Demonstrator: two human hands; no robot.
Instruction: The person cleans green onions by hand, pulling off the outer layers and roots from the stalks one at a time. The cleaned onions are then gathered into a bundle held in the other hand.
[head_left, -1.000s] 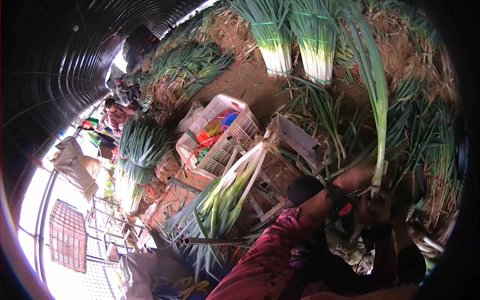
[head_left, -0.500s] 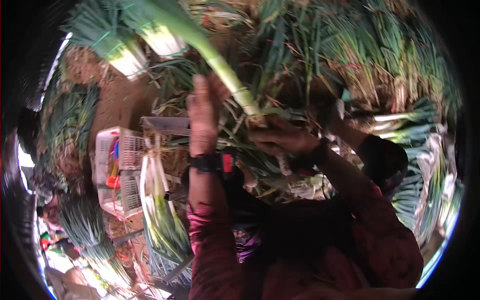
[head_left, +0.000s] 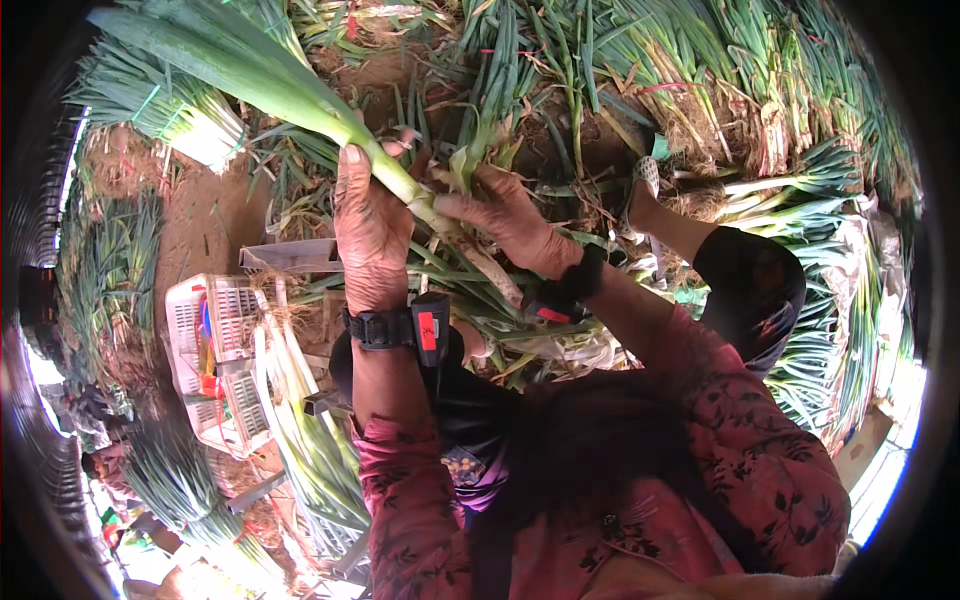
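Green-leaved leek (head_left: 300,105) is clamped in both fists at its pale stalk: left hand (head_left: 370,225) wraps it, right hand (head_left: 510,220) pinches just beside at three o'clock. White crate (head_left: 215,360) sits at eight o'clock.

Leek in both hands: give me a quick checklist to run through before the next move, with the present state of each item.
1. Left hand wrapped round the leek at its pale stalk: ok.
2. Right hand pinching the leek lower down, at a loose outer leaf: ok.
3. Leek lifted above the heap of leeks on the ground: ok.
4. Root end of the leek visible: cannot tell, it is hidden behind the hands.
5. White crate within view at the left, apart from both hands: ok.
6. Tool in either hand: cannot tell; none shows.
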